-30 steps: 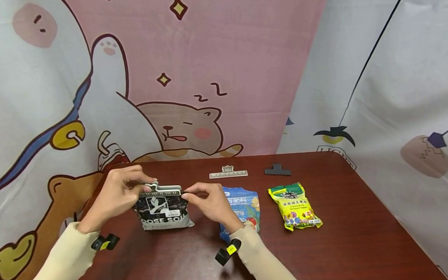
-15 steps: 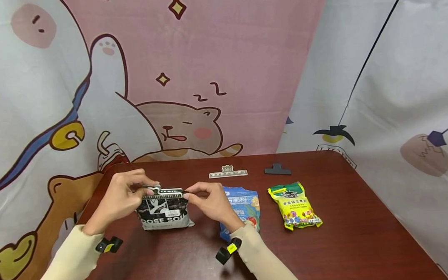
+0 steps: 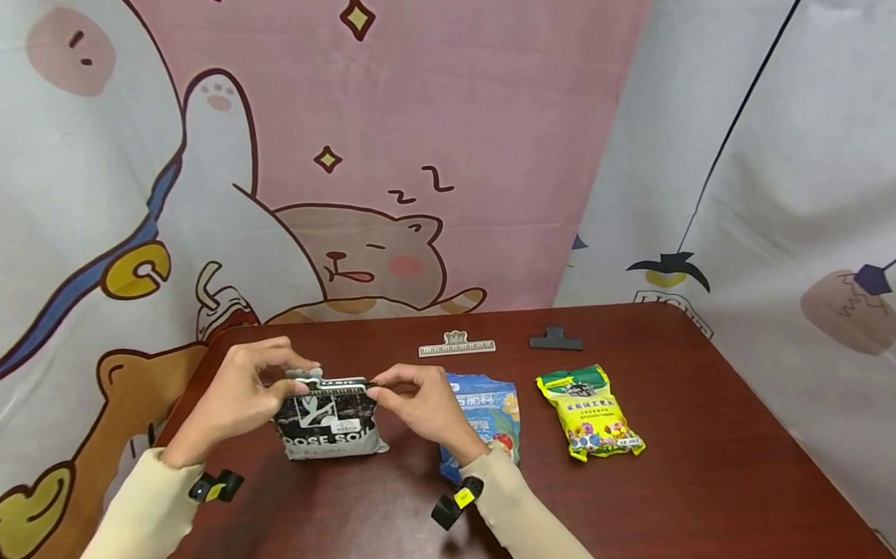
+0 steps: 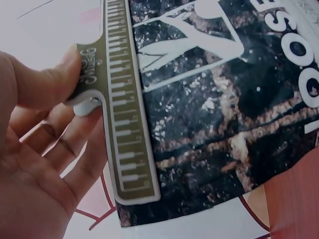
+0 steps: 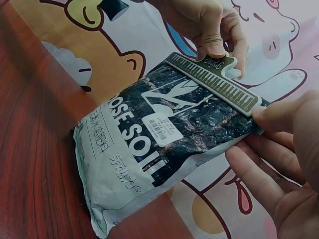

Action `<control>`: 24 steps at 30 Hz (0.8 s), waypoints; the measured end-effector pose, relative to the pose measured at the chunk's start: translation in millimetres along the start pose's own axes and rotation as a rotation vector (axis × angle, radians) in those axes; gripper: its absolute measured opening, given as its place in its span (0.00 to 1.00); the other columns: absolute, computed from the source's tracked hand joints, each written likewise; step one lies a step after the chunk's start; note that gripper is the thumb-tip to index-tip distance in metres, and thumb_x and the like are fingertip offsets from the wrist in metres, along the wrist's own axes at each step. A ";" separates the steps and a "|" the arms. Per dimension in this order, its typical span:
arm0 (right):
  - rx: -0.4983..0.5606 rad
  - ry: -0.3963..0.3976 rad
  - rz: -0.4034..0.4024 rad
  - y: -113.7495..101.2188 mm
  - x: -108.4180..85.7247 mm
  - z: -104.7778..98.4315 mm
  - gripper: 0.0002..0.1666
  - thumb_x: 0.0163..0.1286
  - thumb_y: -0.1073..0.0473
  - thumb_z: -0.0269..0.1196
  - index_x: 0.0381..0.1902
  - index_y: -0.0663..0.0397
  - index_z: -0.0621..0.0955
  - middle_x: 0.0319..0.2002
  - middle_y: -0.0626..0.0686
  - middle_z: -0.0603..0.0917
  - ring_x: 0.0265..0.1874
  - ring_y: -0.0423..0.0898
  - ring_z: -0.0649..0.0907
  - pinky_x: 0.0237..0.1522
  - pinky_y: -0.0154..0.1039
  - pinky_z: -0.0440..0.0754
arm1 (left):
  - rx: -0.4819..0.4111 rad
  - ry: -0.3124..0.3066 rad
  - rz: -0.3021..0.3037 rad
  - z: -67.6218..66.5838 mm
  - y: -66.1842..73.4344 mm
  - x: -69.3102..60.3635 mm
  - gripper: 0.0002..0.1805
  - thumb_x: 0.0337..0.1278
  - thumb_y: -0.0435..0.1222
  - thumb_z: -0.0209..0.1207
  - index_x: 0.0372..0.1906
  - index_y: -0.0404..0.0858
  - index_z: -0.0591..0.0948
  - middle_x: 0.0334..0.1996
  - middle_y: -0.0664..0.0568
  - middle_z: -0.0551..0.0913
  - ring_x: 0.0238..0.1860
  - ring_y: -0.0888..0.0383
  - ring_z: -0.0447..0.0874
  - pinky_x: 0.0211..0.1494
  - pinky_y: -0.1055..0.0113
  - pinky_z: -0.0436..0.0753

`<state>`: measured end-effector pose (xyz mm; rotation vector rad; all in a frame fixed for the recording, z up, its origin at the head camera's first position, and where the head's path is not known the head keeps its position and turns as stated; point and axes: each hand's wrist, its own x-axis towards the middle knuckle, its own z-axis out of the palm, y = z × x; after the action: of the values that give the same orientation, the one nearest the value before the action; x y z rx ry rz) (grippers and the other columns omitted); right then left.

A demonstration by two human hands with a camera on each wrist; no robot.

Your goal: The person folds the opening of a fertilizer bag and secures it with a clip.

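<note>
A black and white soil bag (image 3: 327,441) stands upright at the table's left. Across its top edge lies a piano-key clip (image 4: 130,149), also visible in the right wrist view (image 5: 214,82). My left hand (image 3: 253,388) pinches the clip's handle between thumb and fingers. With thumb and fingertips, my right hand (image 3: 423,406) pinches the bag's top right corner at the clip's end; the right wrist view shows the thumb (image 5: 279,117) against that corner. Behind my right hand lies a blue bag (image 3: 491,407), partly covered by it.
Farther back on the brown table (image 3: 696,469) lie a second piano-key clip (image 3: 457,344) and a dark grey clip (image 3: 555,339). A yellow and green bag (image 3: 591,413) lies right of the blue one. A printed cloth (image 3: 472,145) hangs behind the table.
My left hand and the clip have shifted slightly right and down, so the clip sits lower over the bag's top. My right hand has barely moved.
</note>
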<state>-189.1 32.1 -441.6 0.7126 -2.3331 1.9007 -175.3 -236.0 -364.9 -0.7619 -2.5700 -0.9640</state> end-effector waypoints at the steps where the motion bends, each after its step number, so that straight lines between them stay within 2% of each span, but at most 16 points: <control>1: 0.002 0.002 -0.001 -0.4 -0.3 0.1 0.06 0.67 0.52 0.72 0.41 0.40 0.90 0.40 0.47 0.92 0.41 0.53 0.91 0.42 0.34 0.87 | 0.001 -0.009 0.003 -0.4 -1.0 0.0 0.18 0.47 0.23 0.73 0.42 0.45 0.92 0.30 0.63 0.84 0.29 0.67 0.76 0.30 0.72 0.80; 4: 0.008 0.005 0.001 -1.6 -0.6 0.3 0.06 0.68 0.52 0.72 0.42 0.40 0.90 0.41 0.47 0.92 0.41 0.52 0.91 0.43 0.35 0.88 | 0.007 -0.024 0.019 -1.7 -4.6 -0.5 0.18 0.48 0.25 0.74 0.44 0.47 0.92 0.31 0.65 0.84 0.32 0.67 0.79 0.35 0.72 0.81; 9: 0.030 -0.009 0.010 -2.6 -2.0 1.0 0.08 0.68 0.53 0.71 0.45 0.40 0.89 0.43 0.48 0.92 0.42 0.54 0.91 0.45 0.39 0.88 | -0.021 -0.038 0.033 -3.9 -9.5 -3.8 0.19 0.52 0.31 0.75 0.48 0.55 0.90 0.33 0.67 0.84 0.34 0.66 0.78 0.37 0.72 0.76; 14: 0.019 -0.020 -0.002 -3.7 -2.3 2.4 0.11 0.68 0.51 0.72 0.48 0.40 0.89 0.43 0.48 0.91 0.39 0.53 0.91 0.44 0.42 0.89 | -0.072 -0.036 0.020 -5.1 -13.2 -6.9 0.21 0.53 0.36 0.76 0.51 0.58 0.88 0.41 0.65 0.88 0.41 0.65 0.85 0.43 0.71 0.83; 18: 0.010 -0.035 -0.041 -3.7 -0.9 4.3 0.13 0.68 0.51 0.72 0.49 0.41 0.89 0.42 0.48 0.90 0.38 0.49 0.91 0.43 0.38 0.89 | -0.055 -0.025 -0.019 -6.6 -20.8 -12.4 0.23 0.51 0.39 0.77 0.53 0.59 0.87 0.45 0.64 0.89 0.46 0.67 0.86 0.50 0.74 0.82; 21: 0.004 -0.043 -0.052 -3.4 -0.2 5.5 0.14 0.68 0.51 0.72 0.50 0.42 0.89 0.42 0.47 0.90 0.38 0.46 0.91 0.43 0.35 0.88 | -0.082 -0.018 -0.065 -7.7 -29.4 -19.6 0.21 0.52 0.38 0.76 0.53 0.56 0.87 0.44 0.64 0.88 0.46 0.66 0.88 0.48 0.75 0.83; 24: -0.005 -0.039 -0.030 -3.3 0.0 6.8 0.13 0.68 0.50 0.72 0.50 0.41 0.89 0.42 0.48 0.91 0.38 0.45 0.91 0.42 0.33 0.88 | -0.127 0.002 -0.143 -8.3 -37.7 -29.0 0.18 0.56 0.39 0.74 0.52 0.55 0.88 0.45 0.62 0.88 0.45 0.66 0.88 0.42 0.72 0.85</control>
<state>-186.2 25.2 -440.2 0.7863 -2.3353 1.8851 -172.4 -276.5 -391.1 -0.6151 -2.6101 -1.1807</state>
